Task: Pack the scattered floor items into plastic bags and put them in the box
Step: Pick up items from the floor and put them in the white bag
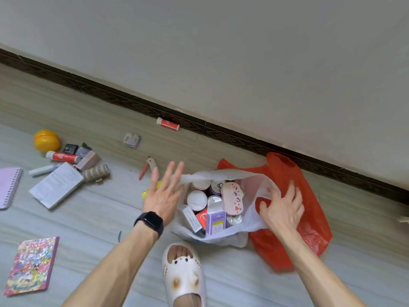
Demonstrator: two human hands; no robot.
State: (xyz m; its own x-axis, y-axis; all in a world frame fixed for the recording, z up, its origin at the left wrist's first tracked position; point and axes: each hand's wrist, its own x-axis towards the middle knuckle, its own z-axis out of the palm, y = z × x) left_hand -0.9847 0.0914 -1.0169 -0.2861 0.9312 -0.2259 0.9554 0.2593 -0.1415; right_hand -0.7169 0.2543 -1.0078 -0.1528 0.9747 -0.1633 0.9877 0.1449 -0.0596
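Translucent white plastic bag [251, 220], full of small packages [215, 219], stands partly upon a flat red plastic bag [309, 229]. Left hand [163, 196] released, fingers spread, beside its rim. Right hand [283, 209] on the opposite rim; grip cannot be told.

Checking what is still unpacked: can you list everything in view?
white plastic bag: one, white, centre, holding boxes and tins
red plastic bag: one, red, flat beside it, right
red-and-white tubes: two, red-white, by dark skirting and in left pile
yellow round container: one, yellow, far left
purple spiral notebook: one, purple, left edge
colourful picture book: one, multicoloured, lower left
white printed booklet: one, white, left pile
pink-handled tool: one, pink, left of white bag
small patterned tin: one, grey, centre left
white slipper: one, white, bottom centre
left hand: one, open, by bag's left rim
right hand: one, open, on bag's right rim
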